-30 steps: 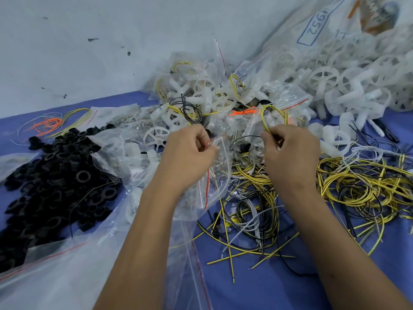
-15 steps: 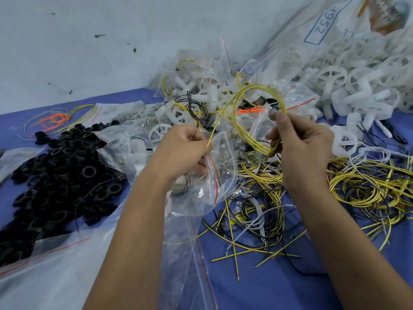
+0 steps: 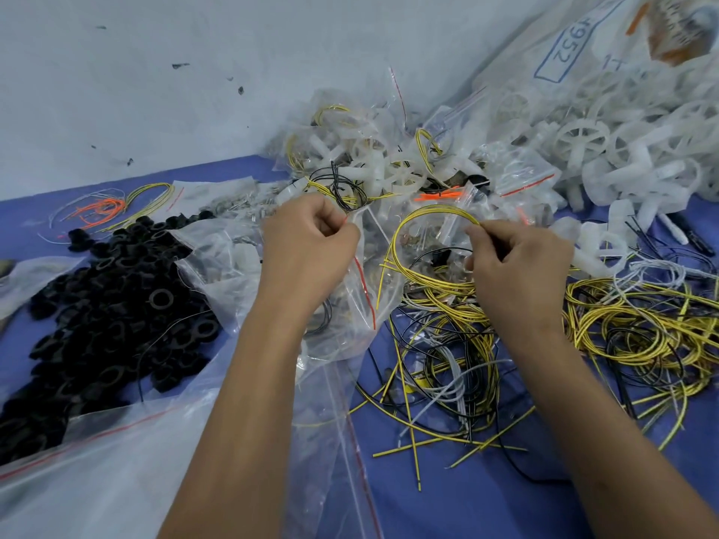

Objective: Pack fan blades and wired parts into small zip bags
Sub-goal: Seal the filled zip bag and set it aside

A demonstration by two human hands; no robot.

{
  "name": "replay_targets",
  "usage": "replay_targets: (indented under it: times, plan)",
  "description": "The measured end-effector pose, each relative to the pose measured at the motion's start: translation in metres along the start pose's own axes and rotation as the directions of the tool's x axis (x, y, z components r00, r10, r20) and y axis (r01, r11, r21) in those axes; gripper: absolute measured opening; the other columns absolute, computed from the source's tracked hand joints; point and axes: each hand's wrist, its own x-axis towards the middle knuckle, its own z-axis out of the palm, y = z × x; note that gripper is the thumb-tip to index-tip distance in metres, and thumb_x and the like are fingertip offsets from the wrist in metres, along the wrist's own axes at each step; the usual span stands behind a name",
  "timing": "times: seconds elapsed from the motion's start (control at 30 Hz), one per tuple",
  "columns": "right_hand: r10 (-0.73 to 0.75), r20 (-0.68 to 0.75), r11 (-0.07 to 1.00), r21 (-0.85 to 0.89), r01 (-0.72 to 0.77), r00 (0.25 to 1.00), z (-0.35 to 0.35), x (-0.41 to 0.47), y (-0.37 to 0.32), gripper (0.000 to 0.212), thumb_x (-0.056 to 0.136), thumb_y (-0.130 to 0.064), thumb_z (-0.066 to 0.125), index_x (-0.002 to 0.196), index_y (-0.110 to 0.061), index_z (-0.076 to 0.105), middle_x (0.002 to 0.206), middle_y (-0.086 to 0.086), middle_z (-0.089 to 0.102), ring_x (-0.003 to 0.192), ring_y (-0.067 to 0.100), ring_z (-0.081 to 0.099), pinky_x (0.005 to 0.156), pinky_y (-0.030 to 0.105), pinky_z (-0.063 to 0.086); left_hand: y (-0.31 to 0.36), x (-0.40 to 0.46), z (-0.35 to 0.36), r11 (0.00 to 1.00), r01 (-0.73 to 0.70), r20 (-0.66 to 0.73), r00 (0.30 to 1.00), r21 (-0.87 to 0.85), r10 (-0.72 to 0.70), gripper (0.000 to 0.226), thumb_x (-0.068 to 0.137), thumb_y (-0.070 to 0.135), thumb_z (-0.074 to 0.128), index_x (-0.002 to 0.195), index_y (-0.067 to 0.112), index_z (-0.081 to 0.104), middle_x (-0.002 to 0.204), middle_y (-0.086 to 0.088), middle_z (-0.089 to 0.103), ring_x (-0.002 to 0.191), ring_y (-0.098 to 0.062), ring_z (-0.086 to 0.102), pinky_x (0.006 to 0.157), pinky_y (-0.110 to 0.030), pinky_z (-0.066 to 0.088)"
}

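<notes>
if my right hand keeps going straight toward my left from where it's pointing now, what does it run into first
Probably the small zip bag your left hand pinches open; the yellow wire loop in your right hand would reach its mouth first. Depth is unclear.

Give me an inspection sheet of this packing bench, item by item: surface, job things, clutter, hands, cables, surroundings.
Surface: blue table cover, mostly buried under parts and bags.
Job's things: small zip bag held up at its mouth; yellow wire loop beside it; white fan blades heaped at far right; filled zip bags piled against the wall.
Clutter: black rings spilling from a large clear bag at left.
Hands: left hand pinches the bag's rim; right hand pinches the yellow loop.
Cables: loose yellow, black and white wires tangled at right; orange wires at far left.
Surroundings: pale scuffed wall; sack marked 1952.
</notes>
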Motion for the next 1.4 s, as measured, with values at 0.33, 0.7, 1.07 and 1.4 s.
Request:
replay_targets:
  times: [0.33, 0.7, 1.07, 1.4]
  plan:
    - [-0.155, 0.335, 0.977, 0.194, 0.094, 0.929, 0.011, -0.015, -0.021, 0.010, 0.097, -0.015, 0.067, 0.095, -0.009, 0.074, 0.049, -0.001, 0.054, 0.045, 0.009, 0.042, 0.050, 0.029, 0.037, 0.011, -0.011, 0.028, 0.976, -0.207, 0.057, 0.977, 0.069, 0.204, 0.015, 0.079, 0.012, 0.069, 0.071, 0.019, 0.059, 0.056, 0.007, 0.057, 0.052, -0.007, 0.051, 0.052, -0.019, 0.040]
    - [-0.076, 0.553, 0.963, 0.257, -0.082, 0.830, 0.009, -0.016, -0.028, 0.042, 0.080, 0.015, 0.055, 0.062, -0.023, 0.064, 0.054, -0.009, 0.062, 0.051, 0.000, 0.047, 0.051, 0.022, 0.037, 0.022, -0.022, 0.041, 0.957, -0.282, 0.153, 0.951, 0.072, 0.269, 0.013, 0.076, 0.010, 0.068, 0.071, 0.018, 0.059, 0.059, 0.005, 0.059, 0.054, -0.009, 0.055, 0.053, -0.021, 0.046]
    - [-0.053, 0.463, 0.860, 0.472, -0.195, 0.885, 0.017, -0.022, -0.038, 0.025, 0.071, 0.008, 0.054, 0.095, 0.006, 0.063, 0.083, 0.016, 0.068, 0.077, 0.013, 0.056, 0.061, 0.036, 0.047, 0.037, -0.025, 0.037, 0.957, -0.279, 0.252, 0.924, -0.076, 0.289, 0.016, 0.079, 0.005, 0.070, 0.071, 0.015, 0.060, 0.063, -0.002, 0.065, 0.058, -0.019, 0.062, 0.056, -0.029, 0.050]
    - [-0.087, 0.538, 0.767, 0.574, -0.289, 0.839, 0.017, -0.023, -0.036, 0.021, 0.097, -0.001, 0.064, 0.081, -0.013, 0.073, 0.074, -0.007, 0.070, 0.072, 0.004, 0.060, 0.067, 0.021, 0.050, 0.030, -0.018, 0.029, 0.936, -0.047, 0.257, 0.956, -0.349, 0.144, 0.024, 0.096, 0.009, 0.064, 0.073, 0.009, 0.059, 0.054, -0.006, 0.060, 0.042, -0.025, 0.055, 0.040, -0.026, 0.043]
